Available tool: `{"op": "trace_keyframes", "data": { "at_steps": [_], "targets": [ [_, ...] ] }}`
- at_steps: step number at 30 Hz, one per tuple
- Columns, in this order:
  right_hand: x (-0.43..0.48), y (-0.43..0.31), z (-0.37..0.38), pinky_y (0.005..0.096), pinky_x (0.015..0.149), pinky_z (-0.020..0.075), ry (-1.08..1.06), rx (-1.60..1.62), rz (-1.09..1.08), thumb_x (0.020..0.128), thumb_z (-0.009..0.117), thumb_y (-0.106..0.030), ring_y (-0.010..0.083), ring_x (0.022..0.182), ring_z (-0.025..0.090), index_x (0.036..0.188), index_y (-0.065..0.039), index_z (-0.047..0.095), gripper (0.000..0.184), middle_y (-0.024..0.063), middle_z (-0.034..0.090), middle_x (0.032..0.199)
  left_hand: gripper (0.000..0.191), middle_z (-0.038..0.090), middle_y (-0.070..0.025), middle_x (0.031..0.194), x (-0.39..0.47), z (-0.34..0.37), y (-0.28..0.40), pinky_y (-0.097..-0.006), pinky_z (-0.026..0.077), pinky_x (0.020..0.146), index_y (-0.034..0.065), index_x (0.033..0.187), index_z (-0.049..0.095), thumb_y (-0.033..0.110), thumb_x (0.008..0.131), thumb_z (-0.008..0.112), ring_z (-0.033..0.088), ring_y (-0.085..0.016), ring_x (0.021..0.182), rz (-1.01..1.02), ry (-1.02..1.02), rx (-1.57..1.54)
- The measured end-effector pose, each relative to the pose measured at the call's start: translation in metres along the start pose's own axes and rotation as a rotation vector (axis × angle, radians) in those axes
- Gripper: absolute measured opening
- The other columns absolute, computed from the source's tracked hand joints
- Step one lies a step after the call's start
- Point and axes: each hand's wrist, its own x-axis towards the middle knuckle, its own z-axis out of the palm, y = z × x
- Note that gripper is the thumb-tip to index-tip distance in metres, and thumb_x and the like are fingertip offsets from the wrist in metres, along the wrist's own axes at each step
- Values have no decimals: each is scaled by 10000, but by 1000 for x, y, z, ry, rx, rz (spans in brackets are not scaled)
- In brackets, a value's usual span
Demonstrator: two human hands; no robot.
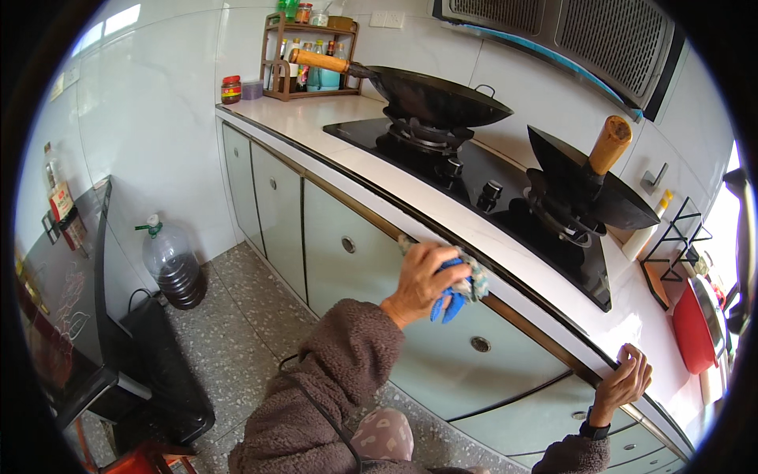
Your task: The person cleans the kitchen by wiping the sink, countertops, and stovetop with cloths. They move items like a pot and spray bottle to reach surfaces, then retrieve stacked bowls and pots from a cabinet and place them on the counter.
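Note:
My left hand (423, 281) grips a bunched blue and patterned cloth (468, 281) against the front edge of the kitchen counter, just above the pale green cabinet doors (349, 269). Part of the cloth is hidden under the fingers. My right hand (625, 379), with a dark band at the wrist, rests curled at the counter's edge (657, 361) farther right; nothing shows in it. Behind both hands a black glass gas hob (474, 178) is set in the white worktop.
Two black woks with wooden handles, one at the left (438, 95) and one at the right (622, 198), sit on the burners. A red basin (696, 329) and a black wire rack (675, 249) stand at the right. A large plastic bottle (174, 266) stands on the floor.

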Motion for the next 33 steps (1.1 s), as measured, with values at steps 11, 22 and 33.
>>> {"op": "trace_keyframes", "data": {
  "at_steps": [11, 22, 33],
  "targets": [
    [-3, 3, 4, 342, 806, 414, 19, -14, 0, 981, 318, -225, 229, 831, 581, 861, -76, 666, 397, 55, 676, 894, 282, 549, -100, 1042, -17, -55, -118, -355, 469, 855, 24, 1084, 570, -14, 806, 598, 567, -243, 944, -511, 275, -194],
    [-2, -1, 1, 341, 775, 396, 6, -2, 19, 973, 324, -237, 233, 796, 551, 833, -88, 635, 372, 51, 635, 845, 246, 589, -180, 862, 4, -64, -170, -426, 472, 726, -39, 992, 519, 108, 848, 653, 590, -367, 759, -678, 530, 278],
    [-1, -8, 2, 331, 775, 383, 20, 5, 13, 974, 320, -203, 232, 760, 525, 818, -84, 609, 349, 42, 602, 813, 247, 566, -155, 870, 10, -14, -6, -407, 483, 717, -18, 1051, 521, 132, 876, 611, 593, -331, 776, -549, 240, -92]
  ]
}}
